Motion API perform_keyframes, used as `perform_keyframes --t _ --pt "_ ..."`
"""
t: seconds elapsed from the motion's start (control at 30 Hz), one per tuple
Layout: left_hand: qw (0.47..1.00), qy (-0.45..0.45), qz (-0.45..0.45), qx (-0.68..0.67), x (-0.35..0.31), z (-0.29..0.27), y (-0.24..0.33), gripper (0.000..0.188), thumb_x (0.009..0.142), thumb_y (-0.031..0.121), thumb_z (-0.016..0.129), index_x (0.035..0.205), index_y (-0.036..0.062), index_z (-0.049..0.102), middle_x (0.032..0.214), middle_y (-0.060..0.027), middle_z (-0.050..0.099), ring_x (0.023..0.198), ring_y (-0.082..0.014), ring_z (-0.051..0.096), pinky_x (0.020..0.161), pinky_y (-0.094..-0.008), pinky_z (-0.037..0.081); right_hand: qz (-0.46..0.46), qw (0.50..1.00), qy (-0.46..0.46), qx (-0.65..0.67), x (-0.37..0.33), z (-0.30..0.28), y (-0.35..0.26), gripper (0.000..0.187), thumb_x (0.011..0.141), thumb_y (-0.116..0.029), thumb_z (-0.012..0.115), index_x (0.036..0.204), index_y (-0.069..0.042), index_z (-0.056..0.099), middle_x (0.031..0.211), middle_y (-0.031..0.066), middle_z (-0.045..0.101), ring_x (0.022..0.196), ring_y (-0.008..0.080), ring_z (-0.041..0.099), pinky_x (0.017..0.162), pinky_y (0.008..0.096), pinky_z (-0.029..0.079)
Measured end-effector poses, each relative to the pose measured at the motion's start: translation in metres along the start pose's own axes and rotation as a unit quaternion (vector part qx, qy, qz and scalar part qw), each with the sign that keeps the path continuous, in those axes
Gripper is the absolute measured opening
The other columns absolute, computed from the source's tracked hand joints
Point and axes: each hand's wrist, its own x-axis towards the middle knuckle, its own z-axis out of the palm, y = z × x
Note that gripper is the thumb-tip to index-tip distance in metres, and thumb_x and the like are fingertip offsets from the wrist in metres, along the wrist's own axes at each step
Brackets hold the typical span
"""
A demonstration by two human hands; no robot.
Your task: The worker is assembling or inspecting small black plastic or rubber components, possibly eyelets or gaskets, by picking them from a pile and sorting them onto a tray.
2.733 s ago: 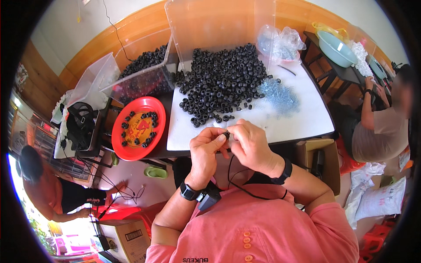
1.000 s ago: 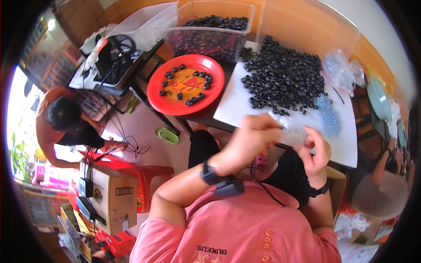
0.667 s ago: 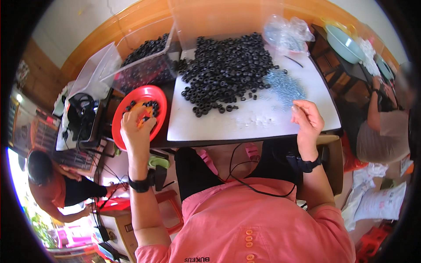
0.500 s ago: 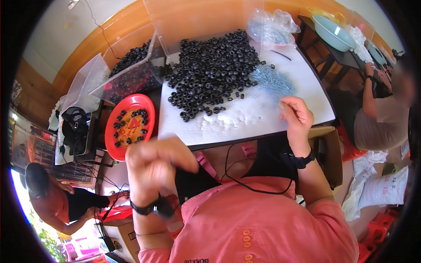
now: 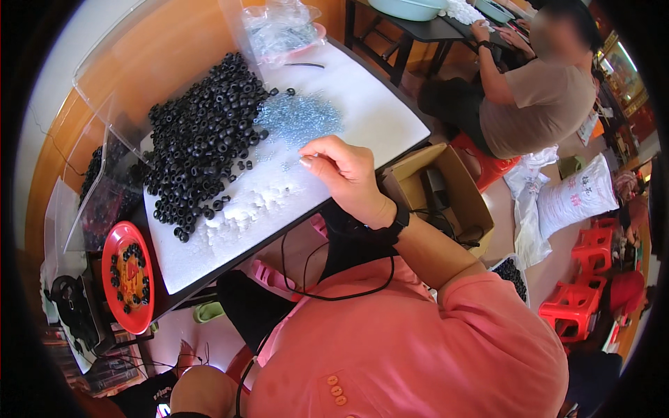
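My right hand (image 5: 345,174) is over the near right part of a white-topped table (image 5: 376,104), thumb and forefinger pinched together. Whatever is between the fingertips, if anything, is too small to make out. Just beyond the fingertips lies a heap of tiny shiny bluish pieces (image 5: 300,118). Left of it spreads a large pile of black ring-shaped pieces (image 5: 202,132) with holes through them. My left hand (image 5: 205,391) shows only as a rounded bare patch at the lower edge, a dark band below it. Its fingers are not visible.
A red plate (image 5: 111,279) with several black pieces stands at the left. Clear plastic bins (image 5: 94,202) are behind it. An open cardboard box (image 5: 481,216) sits right of the table. Beyond it a person (image 5: 540,97) sits at a dark table (image 5: 411,29). Red stools (image 5: 575,306) stand far right.
The view has swung to the right, so table and piles appear farther left and tilted. My left hand has dropped from beside the red plate to the lower edge. My right hand remains pinched.
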Motion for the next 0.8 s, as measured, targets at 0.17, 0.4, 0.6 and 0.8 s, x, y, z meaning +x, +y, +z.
perform_keyframes --t 0.17,0.4,0.6,0.8 --pt "0.985 0.022 -0.061 0.162 -0.011 -0.002 -0.016 0.015 0.088 0.011 0.055 0.074 0.0072 0.057 0.069 -0.0089 0.055 0.060 -0.0244 0.057 0.048 -0.0363 0.039 -0.026 1.000 -0.011 0.010 0.000 0.011 -0.009 0.007 0.087 0.000 0.066 0.092 -0.002 0.063 0.075 0.0080 0.064 0.061 0.0151 0.058 0.057 0.0264 0.045" --pt "0.920 0.046 -0.141 0.362 0.012 -0.027 -0.078 0.005 0.086 0.006 0.061 0.083 0.0024 0.063 0.081 -0.0087 0.060 0.072 -0.0223 0.059 0.059 -0.0325 0.044 -0.033 0.999 -0.010 -0.002 0.001 0.013 -0.009 0.006 0.087 0.000 0.066 0.092 -0.002 0.063 0.075 0.0080 0.064 0.061 0.0156 0.058 0.057 0.0269 0.045" --pt "0.822 0.030 -0.202 0.531 0.025 -0.052 -0.116 0.008 0.083 0.002 0.067 0.090 -0.0016 0.068 0.091 -0.0086 0.063 0.083 -0.0205 0.061 0.069 -0.0292 0.048 -0.023 1.000 0.013 0.002 -0.002 0.006 -0.008 0.007 0.085 0.002 0.067 0.091 -0.002 0.064 0.076 0.0092 0.064 0.060 0.0182 0.059 0.057 0.0274 0.046" --pt "0.686 0.000 -0.183 0.704 -0.004 -0.104 -0.190 0.008 0.078 0.000 0.070 0.085 0.0008 0.068 0.084 -0.0106 0.057 0.084 -0.0285 0.053 0.072 -0.0378 0.044 -0.039 0.999 0.015 0.029 -0.002 0.009 -0.007 0.011 0.083 0.005 0.068 0.093 0.000 0.064 0.077 0.0105 0.066 0.061 0.0201 0.062 0.057 0.0290 0.047"
